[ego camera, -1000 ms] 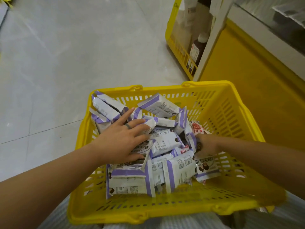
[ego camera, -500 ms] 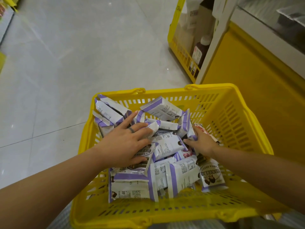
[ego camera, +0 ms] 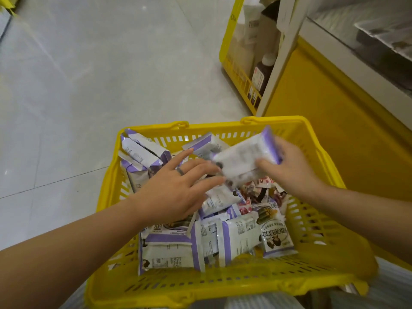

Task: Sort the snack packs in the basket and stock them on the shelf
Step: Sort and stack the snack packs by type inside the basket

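In the head view, the yellow basket (ego camera: pixel 225 284) is full of white and purple snack packs (ego camera: pixel 169 250). The right hand (ego camera: pixel 289 168) grips one blurred snack pack (ego camera: pixel 245 157) above the far side of the basket. The left hand (ego camera: pixel 176 190), fingers spread wide, lies on the packs near the basket's middle. Beyond the basket stands a yellow shelf (ego camera: pixel 240 72) with bottles.

Pale grey floor tiles (ego camera: pixel 93 70) fill the left and centre, glossy enough to carry soft streaks of overhead light, with thin dark joints crossing them. At the right stands a yellow cabinet (ego camera: pixel 330 121) with a white frame (ego camera: pixel 281 56) at its corner. Beyond it a yellow wire rack (ego camera: pixel 239 79) holds a brown bottle (ego camera: pixel 259 80) (label too small to read) beside taller pale containers.
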